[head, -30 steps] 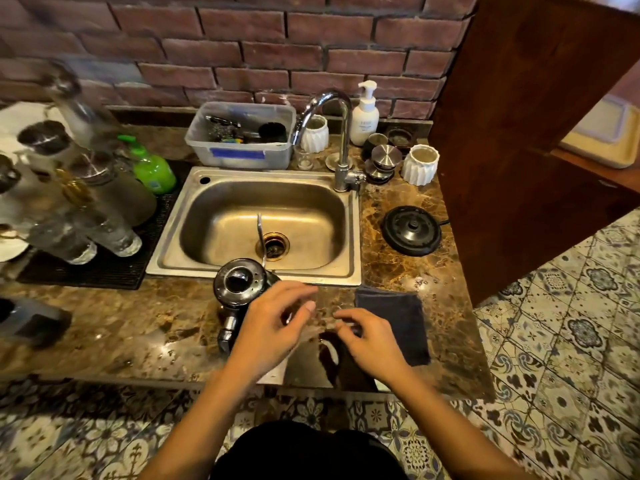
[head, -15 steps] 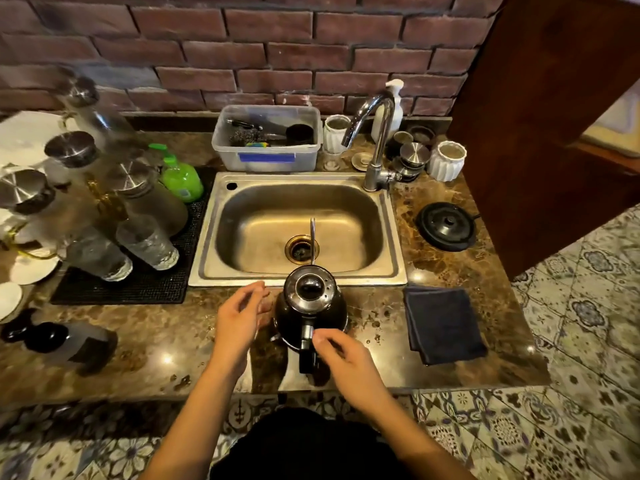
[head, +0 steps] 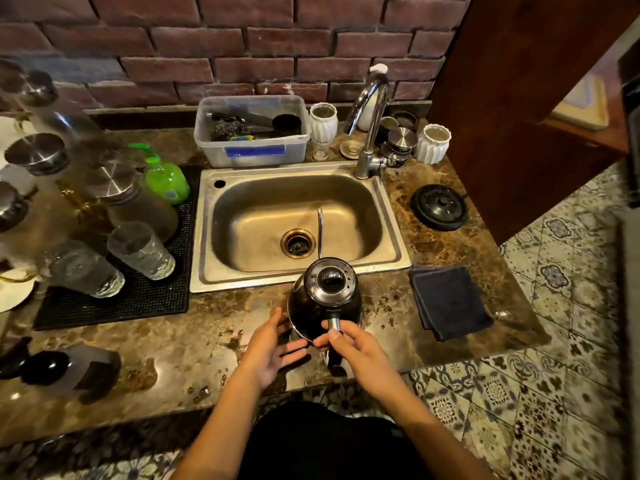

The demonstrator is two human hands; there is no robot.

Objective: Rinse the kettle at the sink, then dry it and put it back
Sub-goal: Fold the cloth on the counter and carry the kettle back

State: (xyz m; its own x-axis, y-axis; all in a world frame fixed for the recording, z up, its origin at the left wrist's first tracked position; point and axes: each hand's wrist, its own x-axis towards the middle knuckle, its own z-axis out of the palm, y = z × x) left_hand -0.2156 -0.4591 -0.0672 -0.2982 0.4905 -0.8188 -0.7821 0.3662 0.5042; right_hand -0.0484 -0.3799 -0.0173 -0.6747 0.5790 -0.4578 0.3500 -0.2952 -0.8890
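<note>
Kettle [head: 323,299] stands on the worktop [head: 207,327] just before the sink [head: 298,220]; right hand [head: 360,351] fingers pinch its handle, left hand [head: 273,348] fingers apart; a wet pinch could slip

Kettle [head: 323,299] between both hands, before sink [head: 298,275].

Both forearms bare to the frame edge, no sleeves, watch, rings or gloves visible on left hand [head: 273,351] or right hand [head: 360,351]; dark black garment, plain with no visible print, covers torso/lap below the counter edge [head: 173,407], between the two forearms.
</note>
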